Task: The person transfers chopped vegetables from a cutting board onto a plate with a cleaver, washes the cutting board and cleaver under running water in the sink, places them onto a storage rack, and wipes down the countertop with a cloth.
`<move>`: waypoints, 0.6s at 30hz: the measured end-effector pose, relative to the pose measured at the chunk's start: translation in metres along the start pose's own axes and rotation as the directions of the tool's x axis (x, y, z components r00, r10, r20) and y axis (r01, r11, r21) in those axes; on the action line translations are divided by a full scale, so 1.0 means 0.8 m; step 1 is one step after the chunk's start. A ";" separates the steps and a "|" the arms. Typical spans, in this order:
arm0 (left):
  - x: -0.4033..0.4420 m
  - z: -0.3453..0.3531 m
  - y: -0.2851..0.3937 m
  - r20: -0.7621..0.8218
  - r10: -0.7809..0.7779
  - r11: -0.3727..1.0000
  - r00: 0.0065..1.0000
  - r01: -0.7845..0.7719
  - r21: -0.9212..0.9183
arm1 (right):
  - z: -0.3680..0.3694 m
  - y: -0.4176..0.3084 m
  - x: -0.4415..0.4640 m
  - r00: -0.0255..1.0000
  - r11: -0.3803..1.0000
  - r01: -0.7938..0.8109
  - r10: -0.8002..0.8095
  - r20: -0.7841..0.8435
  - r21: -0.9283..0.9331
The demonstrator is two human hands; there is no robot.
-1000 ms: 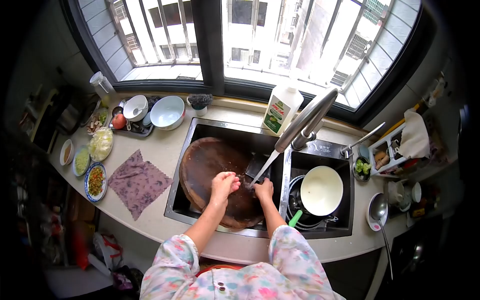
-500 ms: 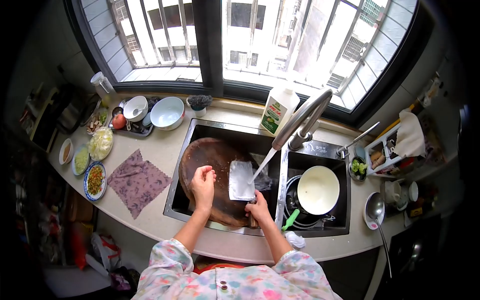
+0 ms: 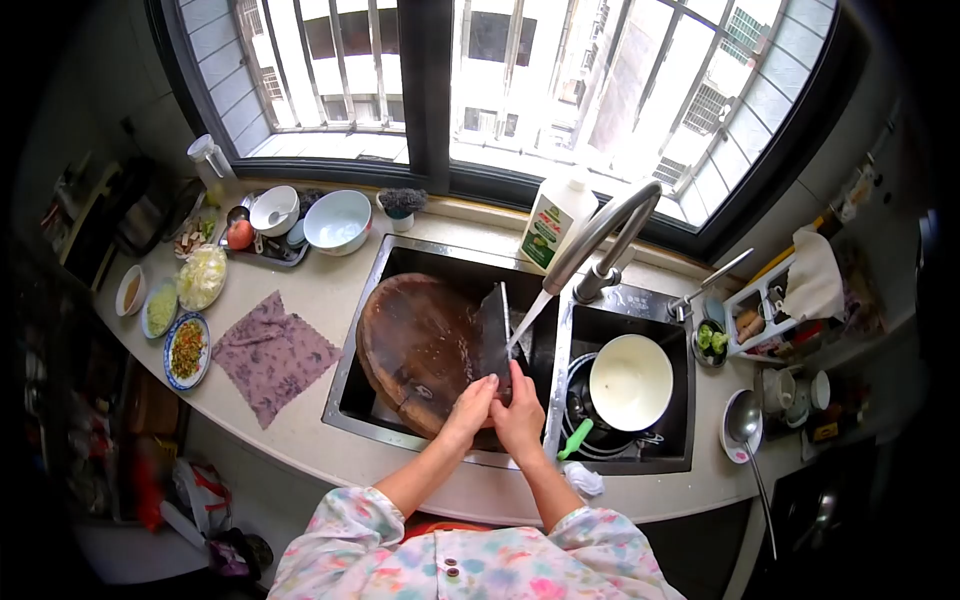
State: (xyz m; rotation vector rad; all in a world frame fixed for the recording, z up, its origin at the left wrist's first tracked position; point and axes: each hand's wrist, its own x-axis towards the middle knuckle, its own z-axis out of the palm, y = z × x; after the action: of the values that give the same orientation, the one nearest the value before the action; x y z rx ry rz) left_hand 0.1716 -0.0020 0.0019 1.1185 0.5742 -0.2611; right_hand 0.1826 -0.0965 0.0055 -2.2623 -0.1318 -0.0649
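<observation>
A wide-bladed cleaver [image 3: 494, 330] is turned nearly edge-up over the left sink basin, its dark face toward the left. Water from the faucet [image 3: 610, 235] runs down beside the blade. My right hand [image 3: 519, 412] is closed around its handle, which the fingers mostly hide. Against it, my left hand [image 3: 470, 408] has its fingers together at the base of the blade. Beneath and to the left, a round wooden chopping board [image 3: 420, 335] lies tilted in the basin, wet and dark brown.
The right basin has a cream pot [image 3: 630, 382] and a green-handled tool [image 3: 576, 440]. A white jug [image 3: 556, 220] stands behind the sink. Left on the counter are a patterned cloth [image 3: 272, 355], a plate of chopped vegetables [image 3: 187, 350] and a pale bowl [image 3: 337, 222]. A ladle [image 3: 744, 418] rests at right.
The cleaver has turned from showing its broad shiny face to standing nearly on edge. My left hand has moved right and down from above the board to the cleaver, beside my right hand.
</observation>
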 end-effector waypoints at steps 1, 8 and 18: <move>0.021 0.000 -0.016 0.122 0.061 0.993 0.991 -0.048 -0.108 | 0.001 -0.006 -0.007 0.999 0.999 0.036 -0.036 -0.002 -0.041; 0.039 -0.014 -0.030 0.101 -0.141 0.968 0.985 0.158 -0.195 | -0.018 0.003 -0.029 0.961 0.960 0.274 -0.272 -0.049 0.052; -0.008 -0.029 0.032 0.084 -0.277 0.959 0.957 0.270 0.085 | -0.032 0.040 0.011 0.949 0.922 0.314 -0.311 -0.051 0.226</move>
State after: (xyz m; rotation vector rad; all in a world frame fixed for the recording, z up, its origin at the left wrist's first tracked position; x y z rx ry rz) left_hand 0.1715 0.0290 0.0177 1.0894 0.6383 -0.5771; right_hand 0.1950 -0.1361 -0.0015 -1.9890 -0.4696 -0.2239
